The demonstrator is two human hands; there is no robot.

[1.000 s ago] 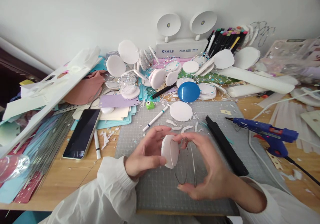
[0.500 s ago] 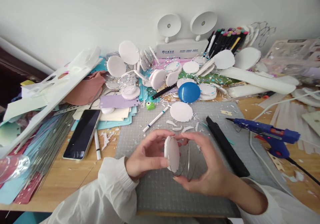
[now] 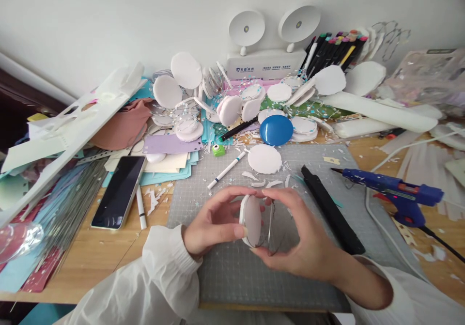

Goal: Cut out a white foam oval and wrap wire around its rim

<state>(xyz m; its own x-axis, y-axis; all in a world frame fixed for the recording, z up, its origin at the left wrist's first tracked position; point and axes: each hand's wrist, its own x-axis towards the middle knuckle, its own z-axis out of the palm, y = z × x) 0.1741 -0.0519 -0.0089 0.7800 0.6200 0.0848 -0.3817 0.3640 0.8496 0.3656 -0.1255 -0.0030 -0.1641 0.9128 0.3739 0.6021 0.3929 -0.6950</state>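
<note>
My left hand (image 3: 220,225) grips a round white foam disc (image 3: 251,221) by its edge, thumb in front and fingers behind. The disc stands on edge, its flat face turned to the right. My right hand (image 3: 298,233) pinches a thin wire ring (image 3: 271,222) between thumb and fingers, top and bottom. The ring is held close beside the disc's face; whether they touch at the lower edge I cannot tell. Both hands are above a grey cutting mat (image 3: 232,281). Another white disc (image 3: 264,159) lies flat on the mat beyond them.
A blue glue gun (image 3: 395,184) with its cord and a black bar-shaped object (image 3: 330,208) lie to the right. A phone (image 3: 118,192) and marker (image 3: 141,208) are at left. Behind stand a blue oval object (image 3: 276,130), piled foam discs (image 3: 187,70) and a two-headed lamp (image 3: 267,63).
The wire ring has turned more edge-on and sits slightly nearer the disc. My right hand has shifted a little left. The camera view has moved slightly.
</note>
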